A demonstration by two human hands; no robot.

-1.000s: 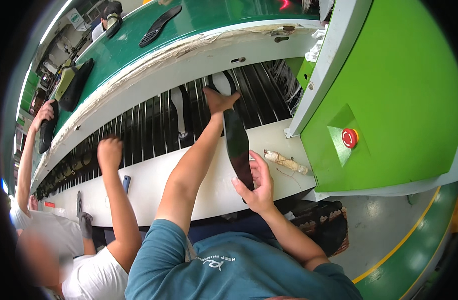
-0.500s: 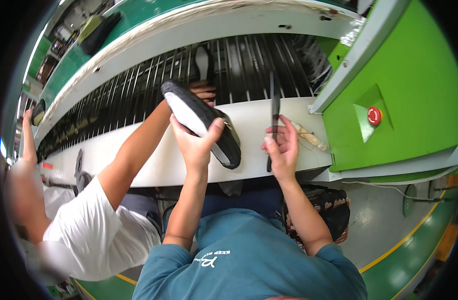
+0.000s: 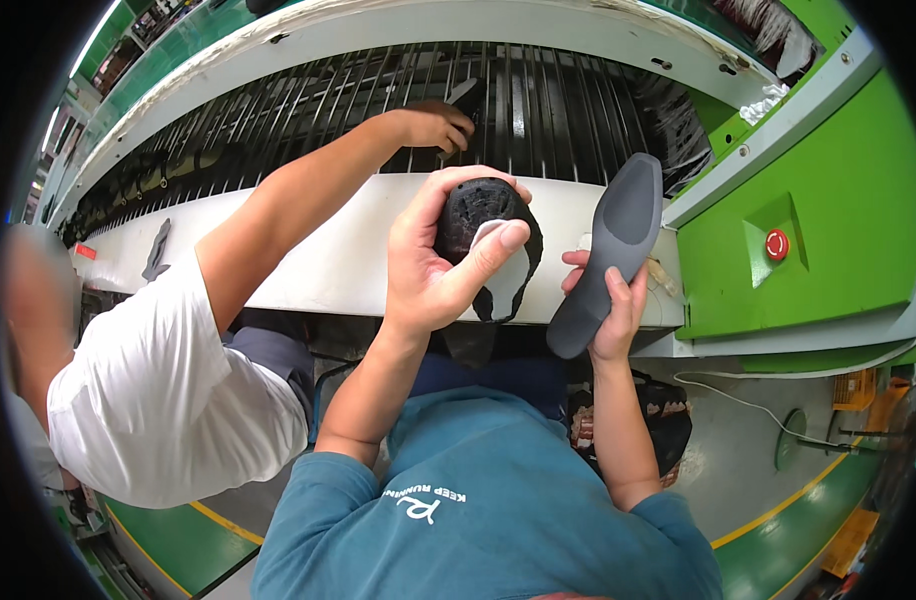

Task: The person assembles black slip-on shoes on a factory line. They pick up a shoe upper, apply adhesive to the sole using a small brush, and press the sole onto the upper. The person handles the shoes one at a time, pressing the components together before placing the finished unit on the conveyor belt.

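Observation:
My left hand (image 3: 428,255) is closed round a black shoe upper (image 3: 468,215), its thumb pressed on the pale underside. One end of the upper points up toward me, so most of its length is foreshortened. To the right, my right hand (image 3: 618,310) grips a dark grey shoe sole (image 3: 610,250) near its lower middle. The sole stands tilted, with its recessed oval face turned toward me. Upper and sole are apart, both held above the white ledge (image 3: 323,265).
A co-worker's hand (image 3: 433,128) reaches over the roller conveyor (image 3: 528,110) to a dark sole (image 3: 466,95). A green machine housing (image 3: 828,230) with a red stop button (image 3: 776,244) borders the right. A grey strap-like piece (image 3: 158,250) lies on the ledge at left.
The upper has swung from lengthwise to end-on in my left hand. My right hand has turned the sole from edge-on to face-on. The co-worker's hand now shows farther over the rollers.

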